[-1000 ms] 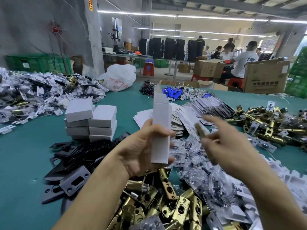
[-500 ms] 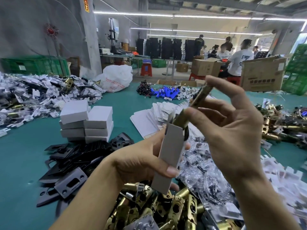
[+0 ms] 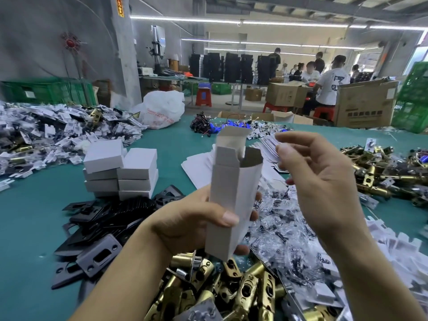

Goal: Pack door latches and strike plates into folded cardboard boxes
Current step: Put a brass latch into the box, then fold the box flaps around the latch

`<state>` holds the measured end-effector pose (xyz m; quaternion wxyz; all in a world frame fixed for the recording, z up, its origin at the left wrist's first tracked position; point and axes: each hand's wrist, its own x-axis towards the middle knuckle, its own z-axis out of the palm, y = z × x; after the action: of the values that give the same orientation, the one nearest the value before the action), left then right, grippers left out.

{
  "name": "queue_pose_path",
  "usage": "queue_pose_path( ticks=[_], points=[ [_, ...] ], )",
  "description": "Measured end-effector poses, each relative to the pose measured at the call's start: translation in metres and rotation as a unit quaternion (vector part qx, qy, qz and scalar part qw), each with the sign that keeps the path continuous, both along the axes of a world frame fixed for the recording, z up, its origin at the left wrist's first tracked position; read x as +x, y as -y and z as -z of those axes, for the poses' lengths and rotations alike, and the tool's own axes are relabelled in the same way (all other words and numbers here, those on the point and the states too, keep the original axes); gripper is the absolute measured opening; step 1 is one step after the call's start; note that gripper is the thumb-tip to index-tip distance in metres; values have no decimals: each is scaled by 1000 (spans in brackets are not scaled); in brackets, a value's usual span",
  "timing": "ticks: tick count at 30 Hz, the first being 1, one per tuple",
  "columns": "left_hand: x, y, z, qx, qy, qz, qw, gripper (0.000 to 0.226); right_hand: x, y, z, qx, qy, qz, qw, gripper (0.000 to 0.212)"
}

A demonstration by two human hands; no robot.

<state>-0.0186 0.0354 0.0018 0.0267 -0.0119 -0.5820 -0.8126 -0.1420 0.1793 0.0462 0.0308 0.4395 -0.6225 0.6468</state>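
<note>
Nearest, heaped brass latches [image 3: 250, 290]. Just above, gripping an upright, open-flapped box [image 3: 231, 205] in the left hand [image 3: 185, 225], hovering the right hand [image 3: 324, 186], loosely curled and seemingly empty, beside its mouth. Probably mid-filling; likely needing next one of the strike plates [image 3: 115, 216] piled at left.

readable text: none | plastic bag [image 3: 162, 107] print: blurred | carton [image 3: 363, 105] print: blurred

Left hand [image 3: 185, 224] grips upright open box [image 3: 231, 195].
</note>
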Motion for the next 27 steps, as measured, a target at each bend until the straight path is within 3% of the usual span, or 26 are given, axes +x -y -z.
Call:
queue_pose_path(
  ticks=[4, 7, 10, 13, 15, 19, 23, 27],
  points=[
    [2, 4, 3, 76, -81, 13, 994, 88, -17, 0, 12, 141, 84, 12, 986, 27],
    [0, 2, -1, 123, -156, 39, 979, 88, -40, -3, 26, 246, 24, 137, 959, 35],
    [-3, -1, -5, 154, -217, 76, 961, 69, -66, -10, 42, 397, -22, 219, 891, 39],
    [-3, 2, -4, 200, -215, 47, 955, 81, -79, -13, 60, 539, -52, 247, 803, 36],
    [-3, 3, -1, 205, -180, -30, 962, 88, -81, -12, 69, 593, -47, 235, 769, 39],
    [-5, 2, -2, 173, -102, -177, 964, 80, -80, -9, 81, 618, -17, 210, 758, 36],
    [-9, 0, -3, 123, -58, -227, 964, 97, -80, -14, 78, 611, -3, 215, 762, 38],
    [-13, 0, -2, 80, -52, -261, 961, 78, -82, -21, 72, 627, 9, 207, 751, 32]
  ],
)
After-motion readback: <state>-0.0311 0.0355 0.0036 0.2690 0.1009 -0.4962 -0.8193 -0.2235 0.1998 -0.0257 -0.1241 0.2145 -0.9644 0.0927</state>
